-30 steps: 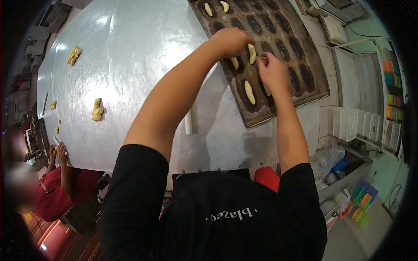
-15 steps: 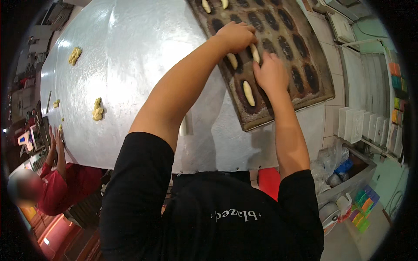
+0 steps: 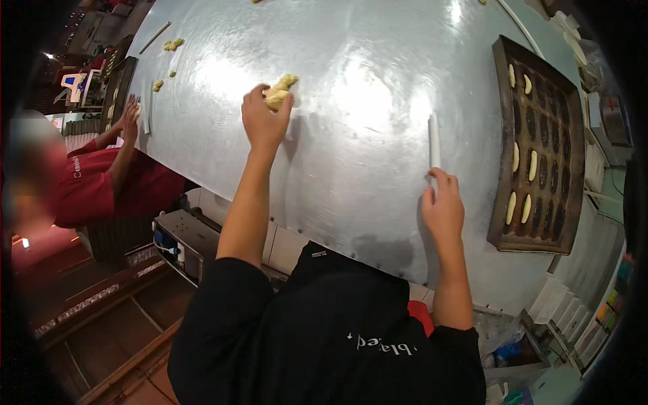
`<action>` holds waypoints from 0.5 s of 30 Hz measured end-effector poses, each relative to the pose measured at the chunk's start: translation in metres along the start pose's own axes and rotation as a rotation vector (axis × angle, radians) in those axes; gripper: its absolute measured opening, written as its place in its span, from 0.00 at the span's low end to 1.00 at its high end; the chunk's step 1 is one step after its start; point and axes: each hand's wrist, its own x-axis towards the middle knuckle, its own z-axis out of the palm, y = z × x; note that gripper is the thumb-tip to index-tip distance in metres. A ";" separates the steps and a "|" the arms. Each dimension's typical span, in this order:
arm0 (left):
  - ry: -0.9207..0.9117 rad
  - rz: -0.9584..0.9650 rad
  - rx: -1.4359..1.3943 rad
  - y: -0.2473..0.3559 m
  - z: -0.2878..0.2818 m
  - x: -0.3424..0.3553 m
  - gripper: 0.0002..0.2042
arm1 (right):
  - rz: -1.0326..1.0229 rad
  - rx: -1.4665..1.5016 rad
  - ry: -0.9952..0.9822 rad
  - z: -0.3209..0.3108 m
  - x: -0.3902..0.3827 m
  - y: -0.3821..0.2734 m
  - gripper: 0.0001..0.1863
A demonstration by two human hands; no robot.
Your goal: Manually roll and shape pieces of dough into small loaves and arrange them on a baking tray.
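Dough clump (image 3: 282, 91): on the bench (image 3: 364, 135), roughly 11 o'clock from frame centre. Lumpy, several pieces bunched together. My read: light, soft, a bit tacky; will dent if squeezed and may pull apart at the joins. Best hold is low and wide around the sides, not a pinch on one lobe. Left hand (image 3: 265, 121) has thumb and fingers wrapped round it from the 6 o'clock side. Can't tell if it's lifted.

Around it, big to small:
- Bench fills most of the view. Shiny, looks smooth, so things probably slide or roll.
- Co-worker (image 3: 108, 179) in red sleeves at 9 o'clock, both hands at the bench edge.
- Tray (image 3: 505, 236) between 2 and 3 o'clock, well apart from the clump. Dark oval marks, six pale dough rolls (image 3: 533, 165) in it, rim raised all round.
- Rolling pin (image 3: 434, 138) at 2 o'clock, lying between clump and tray, so it's the main obstacle on that line. Right hand (image 3: 443, 202) is at its near end, fingers curled; can't tell if gripping or just touching.
- Thin stick (image 3: 154, 38) and small dough pieces (image 3: 173, 44) between 10 and 11 o'clock, well apart from the left hand.
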 end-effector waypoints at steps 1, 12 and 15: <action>-0.113 0.018 0.009 -0.018 -0.006 -0.004 0.22 | -0.017 0.016 0.021 0.004 -0.001 -0.010 0.19; -0.306 0.416 -0.253 -0.083 -0.004 0.024 0.15 | -0.153 0.333 -0.009 0.159 0.086 -0.192 0.23; -0.164 0.432 -0.310 -0.080 -0.011 0.018 0.10 | -0.171 0.391 0.050 0.177 0.116 -0.215 0.24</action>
